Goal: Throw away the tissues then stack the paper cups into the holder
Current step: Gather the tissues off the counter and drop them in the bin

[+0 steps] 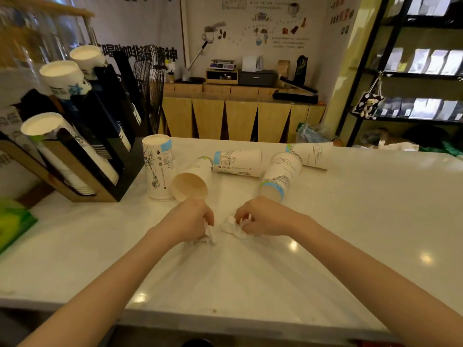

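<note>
Two crumpled white tissues lie in the middle of the white counter (350, 221). My left hand (190, 219) is closed on the left tissue (209, 235). My right hand (263, 217) pinches the right tissue (231, 227). Behind the hands are several printed paper cups: one standing upside down (157, 169), one on its side with its mouth toward me (191, 182), and others lying down (238, 162), (280, 175), (312, 155). The black cup holder (107, 136) stands at the left with stacks of cups in its slanted slots.
A green packet (12, 221) lies at the counter's left edge. A black fan (150, 83) stands behind the holder. Beyond the counter are a wooden cabinet (238, 113) with office gear and dark shelving (413, 71) at the right.
</note>
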`<state>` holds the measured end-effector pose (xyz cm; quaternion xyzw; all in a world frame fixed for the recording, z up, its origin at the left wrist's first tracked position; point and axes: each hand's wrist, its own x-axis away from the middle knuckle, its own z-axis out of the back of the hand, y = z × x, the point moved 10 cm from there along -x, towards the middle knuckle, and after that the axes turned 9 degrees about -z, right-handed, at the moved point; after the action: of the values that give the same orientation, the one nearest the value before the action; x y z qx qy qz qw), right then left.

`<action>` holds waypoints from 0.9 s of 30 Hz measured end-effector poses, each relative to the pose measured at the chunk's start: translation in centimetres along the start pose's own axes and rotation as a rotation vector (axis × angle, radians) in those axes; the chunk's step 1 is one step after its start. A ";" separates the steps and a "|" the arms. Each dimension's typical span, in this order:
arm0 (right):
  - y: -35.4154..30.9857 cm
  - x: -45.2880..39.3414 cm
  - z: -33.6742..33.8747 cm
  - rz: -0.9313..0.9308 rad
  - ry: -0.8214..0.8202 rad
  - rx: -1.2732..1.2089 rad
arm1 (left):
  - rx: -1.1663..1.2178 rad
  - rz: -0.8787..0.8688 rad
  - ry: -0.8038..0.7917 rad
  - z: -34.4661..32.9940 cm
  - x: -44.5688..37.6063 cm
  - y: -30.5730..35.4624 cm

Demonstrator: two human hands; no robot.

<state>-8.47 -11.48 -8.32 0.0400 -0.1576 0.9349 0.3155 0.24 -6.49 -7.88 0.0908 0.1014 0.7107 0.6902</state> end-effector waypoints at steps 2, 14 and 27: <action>-0.2 0.2 0.2 0.034 0.039 -0.040 | 0.037 0.016 0.055 0.2 0.5 -0.1; -0.8 3.4 2.7 0.047 0.232 -0.556 | 0.526 0.096 0.395 3.4 7.3 -0.8; -8.9 13.2 -7.5 0.025 -0.022 -1.030 | 0.985 0.081 0.296 -4.7 21.2 -0.8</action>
<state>-13.47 5.21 -10.76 -0.1124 -0.6013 0.7394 0.2814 -0.93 14.66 -12.82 0.3075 0.5172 0.6099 0.5158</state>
